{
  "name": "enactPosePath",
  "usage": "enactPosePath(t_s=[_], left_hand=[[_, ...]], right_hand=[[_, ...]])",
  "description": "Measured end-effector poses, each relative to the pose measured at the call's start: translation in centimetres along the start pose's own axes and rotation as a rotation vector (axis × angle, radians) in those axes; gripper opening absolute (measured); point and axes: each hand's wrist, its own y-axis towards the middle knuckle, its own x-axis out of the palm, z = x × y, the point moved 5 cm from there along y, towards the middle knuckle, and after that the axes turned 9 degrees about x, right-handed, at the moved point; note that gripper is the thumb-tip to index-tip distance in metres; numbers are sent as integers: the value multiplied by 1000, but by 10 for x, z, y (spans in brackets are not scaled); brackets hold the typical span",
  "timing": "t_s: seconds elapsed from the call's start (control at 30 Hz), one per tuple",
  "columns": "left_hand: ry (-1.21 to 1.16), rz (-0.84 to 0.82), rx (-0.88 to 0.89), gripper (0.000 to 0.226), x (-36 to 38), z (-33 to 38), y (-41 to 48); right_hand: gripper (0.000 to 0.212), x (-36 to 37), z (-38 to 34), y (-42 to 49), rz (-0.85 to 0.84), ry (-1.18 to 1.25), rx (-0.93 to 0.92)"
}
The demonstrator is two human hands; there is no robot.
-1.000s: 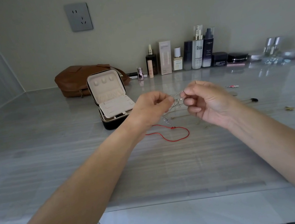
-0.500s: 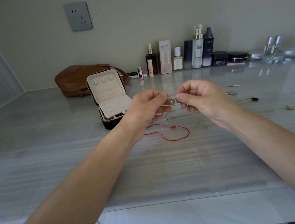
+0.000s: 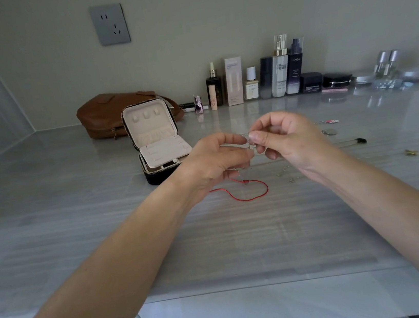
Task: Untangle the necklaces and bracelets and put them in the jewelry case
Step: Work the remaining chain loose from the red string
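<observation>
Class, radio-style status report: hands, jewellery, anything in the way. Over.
Left hand and right hand both pinching thin silver chain. Red cord bracelet lying on table. Black zip jewelry case open, unblocked.

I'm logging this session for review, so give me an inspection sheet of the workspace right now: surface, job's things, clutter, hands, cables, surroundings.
Surface: glossy grey streaked countertop.
Job's things: silver chain held above the counter; red cord bracelet lying on the counter below the hands; jewelry case open with its lid upright, left of the hands; round pendant lying on the counter to the right.
Clutter: brown bag behind the case; cosmetic bottles lined up along the wall.
Hands: left hand and right hand both pinch the chain.
Cables: nothing seen.
Surroundings: wall socket, nothing plugged in.
</observation>
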Motion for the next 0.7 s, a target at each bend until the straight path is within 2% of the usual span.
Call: enactPosePath(t_s=[0.17, 0.4, 0.7], left_hand=[[19, 7, 17, 15, 0, -1, 1], [-7, -24, 10, 36, -1, 0, 0], [-71, -26, -1, 31, -4, 2, 0]], right_hand=[[14, 1, -1, -1, -12, -8, 2], [14, 0, -1, -3, 0, -44, 26], [14, -4, 2, -1, 39, -99, 26]])
